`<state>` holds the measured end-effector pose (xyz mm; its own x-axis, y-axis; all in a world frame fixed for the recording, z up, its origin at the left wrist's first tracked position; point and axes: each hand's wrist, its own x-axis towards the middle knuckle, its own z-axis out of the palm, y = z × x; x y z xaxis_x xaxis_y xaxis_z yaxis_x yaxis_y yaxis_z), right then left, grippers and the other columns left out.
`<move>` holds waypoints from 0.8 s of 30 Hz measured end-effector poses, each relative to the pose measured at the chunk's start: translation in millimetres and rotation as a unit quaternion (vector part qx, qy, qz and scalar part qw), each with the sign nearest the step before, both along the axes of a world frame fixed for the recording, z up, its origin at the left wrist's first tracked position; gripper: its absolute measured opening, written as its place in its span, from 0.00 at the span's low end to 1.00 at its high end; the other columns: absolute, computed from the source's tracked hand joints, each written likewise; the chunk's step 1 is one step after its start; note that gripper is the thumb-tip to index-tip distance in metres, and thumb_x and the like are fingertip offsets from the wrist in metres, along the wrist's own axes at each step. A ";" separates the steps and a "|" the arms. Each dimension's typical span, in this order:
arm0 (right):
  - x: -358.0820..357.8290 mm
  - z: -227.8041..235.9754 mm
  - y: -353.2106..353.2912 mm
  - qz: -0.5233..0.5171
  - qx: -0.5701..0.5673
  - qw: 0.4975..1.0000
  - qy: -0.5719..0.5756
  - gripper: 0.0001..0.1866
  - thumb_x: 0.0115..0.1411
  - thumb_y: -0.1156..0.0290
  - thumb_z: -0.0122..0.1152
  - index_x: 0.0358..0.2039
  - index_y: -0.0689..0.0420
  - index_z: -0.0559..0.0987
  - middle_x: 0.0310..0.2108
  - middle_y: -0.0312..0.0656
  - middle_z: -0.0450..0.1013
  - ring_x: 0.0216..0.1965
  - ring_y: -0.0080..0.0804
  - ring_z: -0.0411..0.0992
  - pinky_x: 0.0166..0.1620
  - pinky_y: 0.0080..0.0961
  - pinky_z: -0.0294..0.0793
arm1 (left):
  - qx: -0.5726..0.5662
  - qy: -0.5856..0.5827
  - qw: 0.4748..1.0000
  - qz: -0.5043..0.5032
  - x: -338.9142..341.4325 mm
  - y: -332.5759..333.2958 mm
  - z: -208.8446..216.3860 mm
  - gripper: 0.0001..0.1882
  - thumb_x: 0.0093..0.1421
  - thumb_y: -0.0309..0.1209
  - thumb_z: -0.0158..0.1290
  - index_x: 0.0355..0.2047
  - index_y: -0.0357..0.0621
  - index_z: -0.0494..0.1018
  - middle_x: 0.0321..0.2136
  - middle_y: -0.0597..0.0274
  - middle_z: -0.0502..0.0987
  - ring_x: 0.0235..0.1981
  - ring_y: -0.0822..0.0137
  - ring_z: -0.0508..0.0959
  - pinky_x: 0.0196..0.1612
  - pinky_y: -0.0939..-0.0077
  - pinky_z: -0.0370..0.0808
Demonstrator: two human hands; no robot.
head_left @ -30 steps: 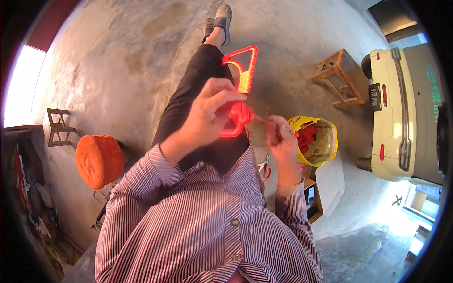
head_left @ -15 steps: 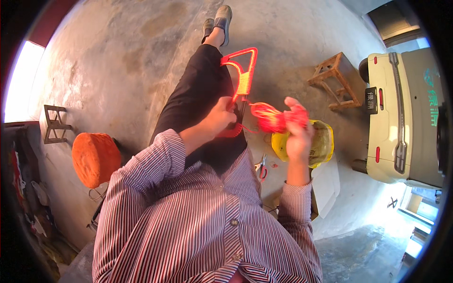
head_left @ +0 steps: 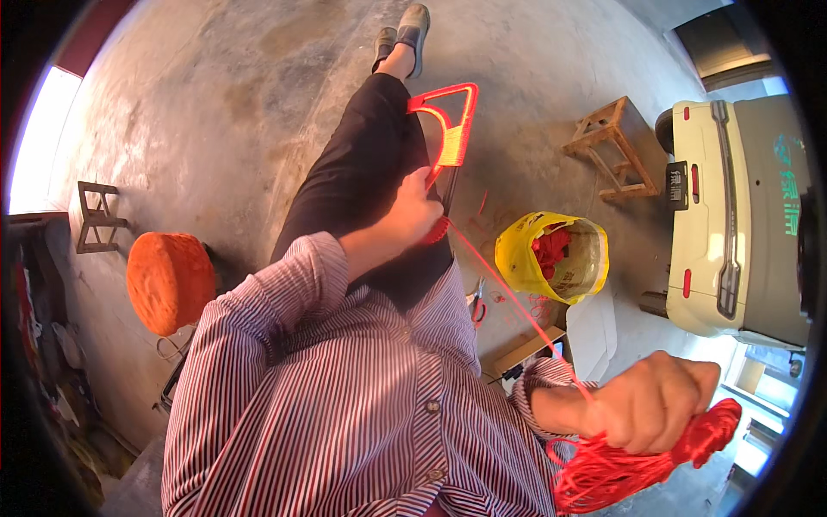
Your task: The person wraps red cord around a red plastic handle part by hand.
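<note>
A frame wrapped in red cord (head_left: 469, 112), with an angular outer bar, a curved inner bar and a yellow-orange bound section, lies across my dark trousers. My left hand (head_left: 412, 208) is closed around its lower end, where a dark bare rod shows beside the fingers. At the lower right, my right hand (head_left: 650, 403) is closed on a loose hank of red cord (head_left: 616, 474), which hangs out on both sides of the fist. One strand runs straight from the wrapping at my left hand down to my right hand.
Right of my legs stands a yellow bucket (head_left: 525, 258) with red scraps inside; scissors (head_left: 479, 306) and cord bits lie nearby. An open box (head_left: 525, 353) is behind it. Wooden stools (head_left: 616, 146) and an orange round seat (head_left: 170, 283) flank me. A beige vehicle (head_left: 715, 215) stands right.
My right hand has swung down and right, away from the frame, with the hank of cord. The strand has drawn out long. My left hand keeps its hold on the frame.
</note>
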<state>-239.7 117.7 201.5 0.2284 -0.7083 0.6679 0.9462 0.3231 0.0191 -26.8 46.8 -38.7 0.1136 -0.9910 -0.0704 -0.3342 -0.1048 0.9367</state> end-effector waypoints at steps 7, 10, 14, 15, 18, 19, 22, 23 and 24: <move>-45.1 -24.8 -20.1 0.633 0.300 -0.112 -0.705 0.11 0.55 0.76 0.62 0.31 0.54 0.66 0.22 0.47 0.71 0.21 0.32 0.68 0.24 0.28 0.59 | -0.156 0.019 0.982 -0.109 5.3 5.2 48.9 0.21 0.50 0.15 0.56 0.46 0.39 0.76 0.35 0.51 0.79 0.37 0.56 0.81 0.44 0.68 0.78; -33.5 -93.3 -59.2 0.345 0.098 -0.556 -0.750 0.21 0.45 0.72 0.78 0.41 0.60 0.83 0.40 0.43 0.79 0.46 0.39 0.77 0.53 0.32 0.74 | -0.139 -0.075 0.987 0.016 33.0 -20.0 36.6 0.05 0.62 0.26 0.59 0.32 0.37 0.74 0.26 0.49 0.78 0.27 0.56 0.81 0.32 0.68 0.76; 15.2 -200.2 -91.8 0.349 0.269 -0.371 -0.817 0.17 0.48 0.76 0.70 0.42 0.55 0.85 0.35 0.42 0.78 0.37 0.42 0.76 0.43 0.36 0.76 | 0.044 -0.153 0.986 -0.047 36.1 -5.2 3.6 0.14 0.67 0.37 0.57 0.34 0.38 0.72 0.25 0.46 0.79 0.27 0.42 0.81 0.31 0.59 0.77; 27.4 -219.3 -93.0 0.344 0.233 -0.353 -0.838 0.16 0.50 0.76 0.70 0.42 0.56 0.85 0.36 0.42 0.78 0.36 0.38 0.77 0.42 0.35 0.77 | 0.053 -0.169 0.983 -0.053 33.3 -0.6 -1.5 0.12 0.67 0.35 0.57 0.35 0.39 0.72 0.25 0.46 0.79 0.29 0.42 0.82 0.32 0.58 0.78; 44.2 -243.8 -94.3 0.178 0.035 -0.528 -0.830 0.11 0.55 0.76 0.69 0.40 0.58 0.84 0.38 0.42 0.81 0.37 0.27 0.79 0.41 0.30 0.78 | 0.026 -0.137 0.990 -0.030 30.1 2.0 -0.4 0.07 0.66 0.30 0.55 0.37 0.40 0.72 0.26 0.45 0.79 0.31 0.43 0.83 0.34 0.59 0.78; 46.4 -242.8 -92.9 0.234 0.016 -0.553 -0.799 0.12 0.58 0.76 0.67 0.44 0.60 0.83 0.40 0.41 0.82 0.38 0.22 0.78 0.43 0.26 0.78 | 0.005 -0.108 0.994 -0.025 30.3 -1.0 5.1 0.05 0.65 0.29 0.54 0.37 0.40 0.73 0.26 0.45 0.79 0.32 0.44 0.83 0.34 0.59 0.78; 47.4 -225.3 -91.4 0.233 -0.106 -0.655 -0.711 0.17 0.58 0.75 0.69 0.48 0.61 0.80 0.40 0.40 0.82 0.38 0.26 0.79 0.44 0.26 0.79 | -0.038 -0.092 0.993 0.069 39.5 -17.3 29.8 0.02 0.62 0.24 0.51 0.34 0.40 0.73 0.22 0.58 0.76 0.25 0.67 0.79 0.32 0.71 0.76; 48.0 -218.4 -90.6 0.227 -0.095 -0.621 -0.744 0.20 0.57 0.73 0.72 0.50 0.60 0.80 0.40 0.39 0.81 0.39 0.29 0.79 0.45 0.29 0.79 | -0.025 -0.041 0.996 0.079 38.1 -19.4 38.1 0.03 0.63 0.24 0.51 0.32 0.38 0.73 0.22 0.66 0.74 0.25 0.74 0.74 0.30 0.76 0.73; 49.9 -212.7 -89.0 0.299 0.027 -0.587 -0.752 0.19 0.58 0.73 0.72 0.49 0.60 0.80 0.43 0.39 0.80 0.41 0.27 0.78 0.46 0.29 0.79 | 0.005 0.020 0.999 0.045 35.5 -20.9 45.2 0.04 0.63 0.24 0.50 0.32 0.38 0.73 0.22 0.67 0.74 0.24 0.75 0.74 0.28 0.77 0.71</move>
<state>-189.8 28.6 -11.2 0.3097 -0.9493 0.0540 -0.1752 -0.1128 -0.9780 8.7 25.9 6.5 0.1992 -0.9761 -0.0865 -0.2860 -0.1424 0.9476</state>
